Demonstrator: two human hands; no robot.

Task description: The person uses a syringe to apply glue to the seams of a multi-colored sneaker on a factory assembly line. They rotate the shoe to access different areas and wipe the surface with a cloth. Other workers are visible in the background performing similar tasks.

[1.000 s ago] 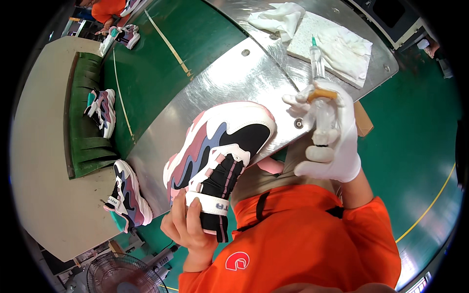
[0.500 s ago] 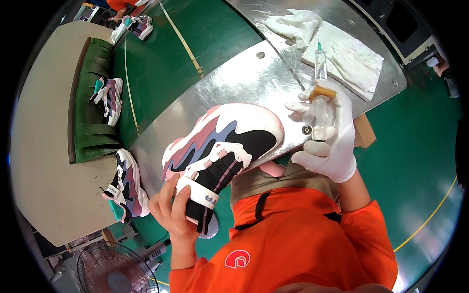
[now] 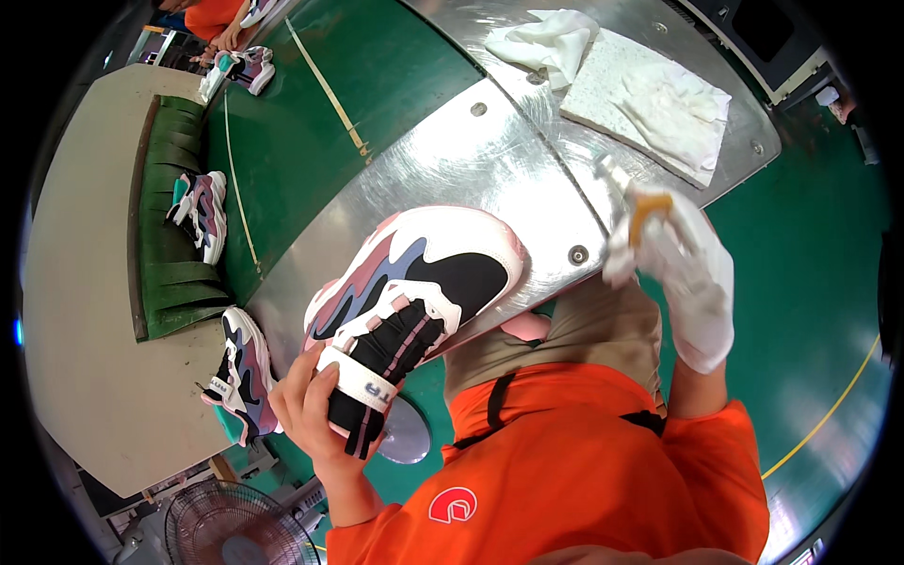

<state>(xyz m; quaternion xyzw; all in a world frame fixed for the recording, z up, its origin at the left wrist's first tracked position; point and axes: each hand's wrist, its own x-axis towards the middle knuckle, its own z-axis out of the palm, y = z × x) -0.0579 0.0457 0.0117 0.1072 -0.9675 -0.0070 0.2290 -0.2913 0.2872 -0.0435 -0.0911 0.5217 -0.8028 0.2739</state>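
A white, pink, blue and black sneaker point(image 3: 466, 278) lies tilted over the near edge of the metal bench, its toe toward the right. My bare left hand point(image 3: 306, 400) grips it at the heel and collar, fingers closed beside the white strap. My right hand point(image 3: 687, 278), in a white glove, is closed around a clear syringe with an amber finger flange point(image 3: 650, 209). Motion smears the syringe, and its tip leans up and left over the bench. The glove hides most of the barrel and plunger. The syringe is apart from the sneaker.
A white pad with crumpled cloth point(image 3: 650, 104) lies at the bench's far right, beside another white cloth point(image 3: 541, 42). Across a green conveyor belt point(image 3: 292, 160), more sneakers point(image 3: 209, 217) rest at the left. A fan point(image 3: 235, 532) stands lower left. A co-worker's hand point(image 3: 229, 38) shows far left.
My right hand has moved right and turned, swinging the syringe from upright to leaning left. My left hand and the sneaker have shifted slightly left.
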